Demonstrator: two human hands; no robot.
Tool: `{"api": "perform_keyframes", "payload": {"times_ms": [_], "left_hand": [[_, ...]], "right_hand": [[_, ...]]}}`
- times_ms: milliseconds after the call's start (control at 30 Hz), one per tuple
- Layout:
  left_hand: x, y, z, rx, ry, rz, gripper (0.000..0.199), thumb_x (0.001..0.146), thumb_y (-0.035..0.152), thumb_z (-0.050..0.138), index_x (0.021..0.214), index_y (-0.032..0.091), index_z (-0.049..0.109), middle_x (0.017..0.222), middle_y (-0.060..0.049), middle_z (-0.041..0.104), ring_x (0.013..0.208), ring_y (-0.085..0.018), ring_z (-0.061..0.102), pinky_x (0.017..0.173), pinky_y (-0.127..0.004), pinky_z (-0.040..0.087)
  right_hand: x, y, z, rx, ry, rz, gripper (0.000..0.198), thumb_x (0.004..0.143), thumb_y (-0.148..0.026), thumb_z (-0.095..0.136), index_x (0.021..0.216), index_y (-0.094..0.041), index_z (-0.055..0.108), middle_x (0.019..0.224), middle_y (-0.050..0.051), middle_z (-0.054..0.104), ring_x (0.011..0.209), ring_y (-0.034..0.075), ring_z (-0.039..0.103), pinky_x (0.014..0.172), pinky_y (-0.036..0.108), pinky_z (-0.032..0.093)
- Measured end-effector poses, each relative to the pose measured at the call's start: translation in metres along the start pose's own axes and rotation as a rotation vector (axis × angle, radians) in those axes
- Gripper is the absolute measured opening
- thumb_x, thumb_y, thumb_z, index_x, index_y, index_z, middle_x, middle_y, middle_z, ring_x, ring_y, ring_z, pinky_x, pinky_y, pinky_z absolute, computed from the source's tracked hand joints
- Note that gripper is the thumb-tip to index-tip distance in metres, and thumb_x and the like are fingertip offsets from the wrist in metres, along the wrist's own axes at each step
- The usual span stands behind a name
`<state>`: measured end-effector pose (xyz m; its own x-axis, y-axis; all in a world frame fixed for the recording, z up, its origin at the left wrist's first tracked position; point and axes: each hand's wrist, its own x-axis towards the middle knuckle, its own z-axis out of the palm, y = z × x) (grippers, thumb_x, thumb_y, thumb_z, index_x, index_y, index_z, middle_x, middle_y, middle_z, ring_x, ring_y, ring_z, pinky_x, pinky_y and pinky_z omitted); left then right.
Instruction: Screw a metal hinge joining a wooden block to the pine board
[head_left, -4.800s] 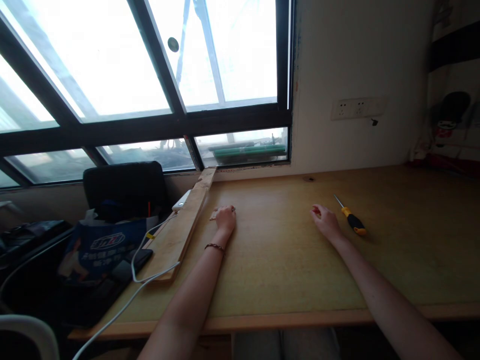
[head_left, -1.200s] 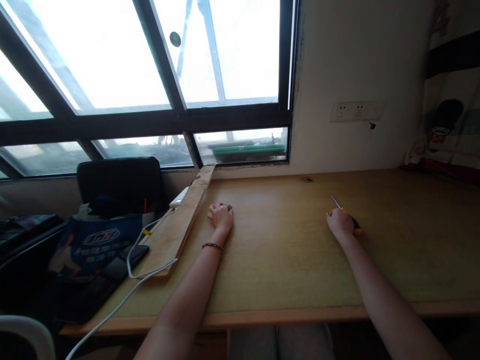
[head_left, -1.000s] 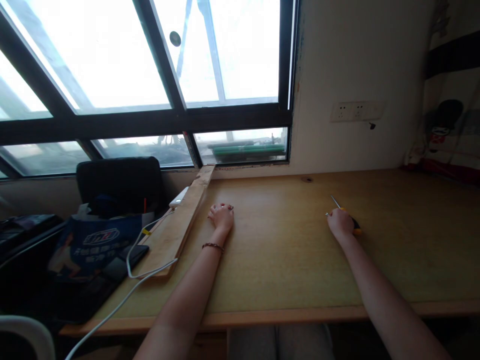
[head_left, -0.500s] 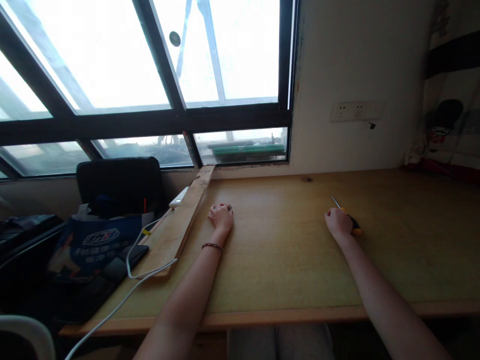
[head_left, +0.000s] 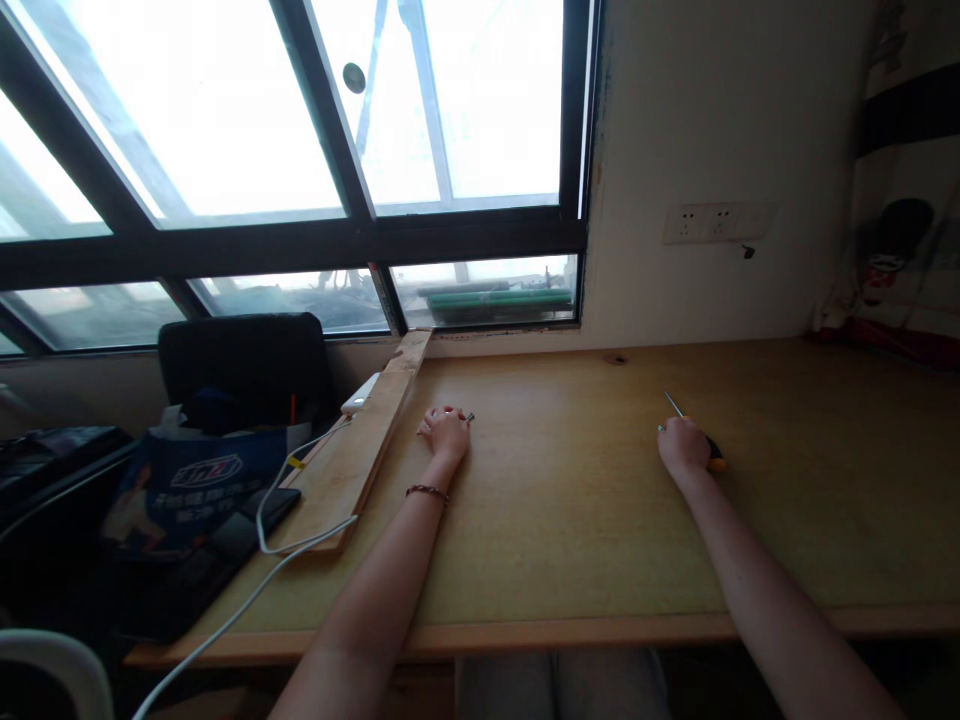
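My left hand (head_left: 445,432) rests low over the wooden table (head_left: 555,500), its fingers curled. A small metallic piece (head_left: 470,417) pokes out at its thumb side; most of it is hidden and its kind cannot be made out. Further right, my right hand (head_left: 684,446) is closed around a screwdriver (head_left: 718,459) with a yellow and black handle. The screwdriver's thin metal shaft (head_left: 673,402) points away to the upper left, while the handle's end shows beyond the palm. Something small and shiny shows at the right fingertips, too small to name.
A long wooden board (head_left: 358,455) lies along the table's left side, with a white cable (head_left: 262,520) across it. Left of it are a blue bag (head_left: 202,480) and a black chair (head_left: 244,360). A window (head_left: 465,110) and a wall socket (head_left: 716,222) are behind.
The metallic piece sticks out further from my left hand. My right hand has shifted slightly to the right, still gripping the screwdriver. The whole view has moved a little.
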<state>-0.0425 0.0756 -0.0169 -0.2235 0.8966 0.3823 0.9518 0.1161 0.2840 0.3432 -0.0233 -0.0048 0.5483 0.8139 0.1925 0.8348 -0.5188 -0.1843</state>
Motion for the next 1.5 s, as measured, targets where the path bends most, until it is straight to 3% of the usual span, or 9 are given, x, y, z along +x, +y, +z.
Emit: {"api": "perform_keyframes", "payload": {"times_ms": [567, 667, 767, 900, 967, 1067, 1167, 1333, 1500], "left_hand": [[0.001, 0.001, 0.002, 0.152, -0.06, 0.129, 0.03, 0.079, 0.018, 0.04, 0.099, 0.013, 0.062, 0.115, -0.019, 0.046, 0.113, -0.034, 0.033, 0.094, -0.057, 0.016], [0.0, 0.007, -0.001, 0.005, -0.053, 0.138, 0.024, 0.079, 0.021, 0.043, 0.089, 0.011, 0.063, 0.112, -0.019, 0.049, 0.112, -0.033, 0.036, 0.093, -0.053, 0.024], [-0.009, 0.03, -0.003, -0.364, -0.154, 0.19, 0.018, 0.079, 0.024, 0.046, 0.081, 0.012, 0.059, 0.1, -0.015, 0.054, 0.103, -0.026, 0.046, 0.087, -0.042, 0.036], [-0.047, 0.077, -0.004, -1.064, -0.609, 0.233, 0.021, 0.081, 0.036, 0.044, 0.077, 0.015, 0.048, 0.076, -0.005, 0.057, 0.072, -0.015, 0.057, 0.067, -0.03, 0.045], [-0.071, 0.095, -0.004, -1.219, -0.743, 0.282, 0.024, 0.079, 0.04, 0.047, 0.077, 0.016, 0.045, 0.065, 0.0, 0.054, 0.06, -0.011, 0.054, 0.059, -0.026, 0.043], [-0.096, 0.107, -0.004, -1.256, -0.743, 0.38, 0.026, 0.075, 0.041, 0.053, 0.074, 0.016, 0.046, 0.058, 0.004, 0.05, 0.051, -0.007, 0.046, 0.053, -0.021, 0.038], [-0.101, 0.108, -0.005, -1.272, -0.757, 0.415, 0.026, 0.072, 0.04, 0.057, 0.072, 0.016, 0.049, 0.057, 0.004, 0.051, 0.051, -0.007, 0.044, 0.051, -0.021, 0.036], [-0.094, 0.108, -0.013, -1.336, -0.771, 0.319, 0.03, 0.07, 0.042, 0.06, 0.075, 0.014, 0.054, 0.057, 0.001, 0.057, 0.054, -0.009, 0.051, 0.057, -0.023, 0.041], [-0.098, 0.109, -0.022, -1.303, -0.671, 0.329, 0.029, 0.069, 0.042, 0.062, 0.074, 0.013, 0.057, 0.057, 0.001, 0.057, 0.055, -0.009, 0.053, 0.056, -0.023, 0.043]], "right_hand": [[-0.005, -0.006, -0.007, 0.025, 0.047, -0.031, 0.027, 0.083, -0.03, 0.045, 0.094, -0.014, 0.064, 0.096, 0.014, 0.06, 0.084, 0.024, 0.061, 0.064, 0.03, 0.046], [-0.008, -0.012, -0.011, 0.14, 0.143, -0.114, 0.026, 0.082, -0.029, 0.046, 0.092, -0.015, 0.065, 0.097, 0.013, 0.061, 0.086, 0.022, 0.059, 0.068, 0.03, 0.045], [-0.017, -0.026, -0.015, 0.439, 0.186, -0.304, 0.023, 0.081, -0.027, 0.048, 0.088, -0.015, 0.065, 0.092, 0.009, 0.064, 0.077, 0.017, 0.06, 0.071, 0.027, 0.045], [-0.042, -0.051, -0.02, 0.863, 0.028, -0.563, 0.022, 0.08, -0.03, 0.05, 0.084, -0.015, 0.065, 0.081, 0.006, 0.064, 0.064, 0.013, 0.058, 0.06, 0.024, 0.047], [-0.054, -0.06, -0.022, 0.966, -0.077, -0.675, 0.024, 0.078, -0.03, 0.054, 0.096, -0.017, 0.064, 0.089, 0.006, 0.063, 0.067, 0.013, 0.059, 0.056, 0.022, 0.047], [-0.063, -0.066, -0.023, 1.009, -0.199, -0.822, 0.032, 0.076, -0.029, 0.056, 0.107, -0.021, 0.06, 0.099, 0.005, 0.061, 0.073, 0.012, 0.059, 0.058, 0.022, 0.05], [-0.065, -0.067, -0.021, 0.97, -0.229, -0.886, 0.021, 0.077, -0.028, 0.056, 0.094, -0.019, 0.066, 0.088, 0.005, 0.063, 0.074, 0.012, 0.059, 0.063, 0.023, 0.05], [-0.066, -0.068, -0.013, 0.932, -0.189, -0.85, 0.015, 0.076, -0.027, 0.059, 0.081, -0.016, 0.068, 0.077, 0.005, 0.066, 0.069, 0.013, 0.06, 0.063, 0.023, 0.049], [-0.07, -0.072, -0.01, 0.957, -0.249, -0.806, 0.019, 0.074, -0.031, 0.061, 0.081, -0.015, 0.069, 0.077, 0.006, 0.068, 0.067, 0.013, 0.061, 0.062, 0.023, 0.05]]}}
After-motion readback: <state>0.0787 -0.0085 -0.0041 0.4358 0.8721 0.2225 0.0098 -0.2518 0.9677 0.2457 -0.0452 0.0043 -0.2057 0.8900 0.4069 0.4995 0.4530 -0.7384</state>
